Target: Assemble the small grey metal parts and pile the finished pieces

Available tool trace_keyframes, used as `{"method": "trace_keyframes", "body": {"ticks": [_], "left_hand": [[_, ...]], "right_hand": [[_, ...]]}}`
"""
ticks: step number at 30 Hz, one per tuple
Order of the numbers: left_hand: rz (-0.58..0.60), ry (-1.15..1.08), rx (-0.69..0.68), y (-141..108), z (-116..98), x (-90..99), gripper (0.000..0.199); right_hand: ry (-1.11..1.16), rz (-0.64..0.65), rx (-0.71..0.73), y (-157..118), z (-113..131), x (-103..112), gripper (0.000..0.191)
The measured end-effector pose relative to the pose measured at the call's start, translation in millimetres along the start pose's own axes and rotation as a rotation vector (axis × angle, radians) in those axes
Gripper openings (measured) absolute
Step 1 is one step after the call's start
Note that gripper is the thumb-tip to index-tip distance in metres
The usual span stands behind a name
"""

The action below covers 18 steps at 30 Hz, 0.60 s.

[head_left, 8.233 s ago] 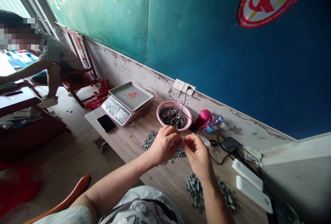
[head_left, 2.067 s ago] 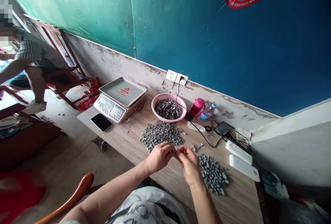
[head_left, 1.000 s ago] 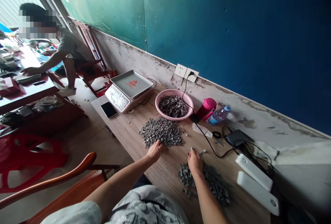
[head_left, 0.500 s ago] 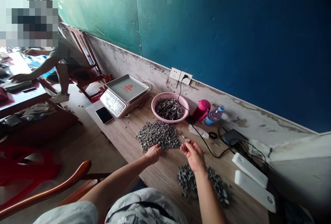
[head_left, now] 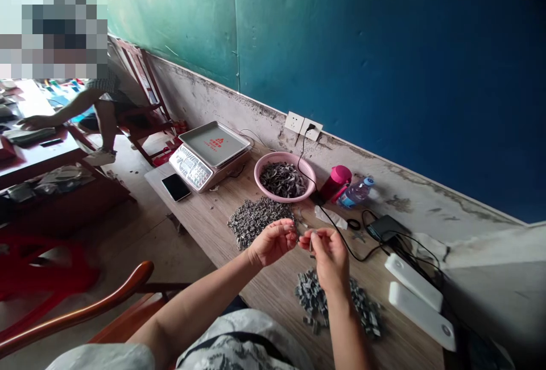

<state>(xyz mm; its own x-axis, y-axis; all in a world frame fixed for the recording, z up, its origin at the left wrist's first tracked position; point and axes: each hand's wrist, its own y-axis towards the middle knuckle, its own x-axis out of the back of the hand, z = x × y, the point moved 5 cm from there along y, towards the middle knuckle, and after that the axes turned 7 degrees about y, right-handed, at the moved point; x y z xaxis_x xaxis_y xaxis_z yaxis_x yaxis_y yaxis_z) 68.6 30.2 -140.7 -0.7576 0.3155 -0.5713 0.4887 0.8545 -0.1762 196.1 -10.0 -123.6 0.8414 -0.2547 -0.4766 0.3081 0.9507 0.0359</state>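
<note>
My left hand (head_left: 273, 242) is raised over the near edge of a pile of small grey metal-looking pieces (head_left: 251, 216), thumb and fingers pinched on a tiny part too small to name. Close to its right, my right hand (head_left: 328, 250) pinches a small grey piece (head_left: 311, 246). The two hands' fingertips almost meet. Under the right wrist lies a second pile of darker grey pieces (head_left: 309, 296), partly covered by the forearm. Behind the first pile, a pink basket (head_left: 261, 186) holds dark curved strips (head_left: 285, 179).
A scale (head_left: 215, 145) and a phone (head_left: 176, 187) are at the table's left. Right of the basket are a pink flask (head_left: 335, 184), a water bottle (head_left: 356, 192), a black cable (head_left: 336, 226) and two white devices (head_left: 420, 301). Another person (head_left: 102, 91) sits at a table far left.
My left hand has lifted from the pile and moved right, up to my right hand. My right hand has turned slightly and stays pinched. The other person's arm has shifted.
</note>
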Motion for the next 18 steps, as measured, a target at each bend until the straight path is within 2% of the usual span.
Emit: {"method": "trace_keyframes", "body": {"ticks": [3, 6, 9, 12, 18], "left_hand": [[0.056, -0.138, -0.005, -6.6, -8.3, -16.3, 0.023], [0.073, -0.220, -0.013, -11.2, -9.4, -23.6, 0.019], [0.065, -0.239, -0.023, -13.9, -9.6, -26.8, 0.019], [0.056, -0.234, -0.035, -16.2, -12.0, -29.0, 0.020], [0.056, -0.132, -0.087, -19.2, -16.5, -32.0, 0.022]], "right_hand": [[-0.333, 0.004, 0.217, -5.4, 15.8, -10.6, 0.021], [-0.694, 0.006, 0.537, -14.3, 32.0, -25.2, 0.008], [-0.866, 0.020, 0.776, -23.0, 41.5, -37.6, 0.006], [-0.887, 0.052, 0.843, -26.4, 44.9, -42.1, 0.007], [-0.873, 0.116, 0.849, -28.1, 46.2, -39.9, 0.012]]}}
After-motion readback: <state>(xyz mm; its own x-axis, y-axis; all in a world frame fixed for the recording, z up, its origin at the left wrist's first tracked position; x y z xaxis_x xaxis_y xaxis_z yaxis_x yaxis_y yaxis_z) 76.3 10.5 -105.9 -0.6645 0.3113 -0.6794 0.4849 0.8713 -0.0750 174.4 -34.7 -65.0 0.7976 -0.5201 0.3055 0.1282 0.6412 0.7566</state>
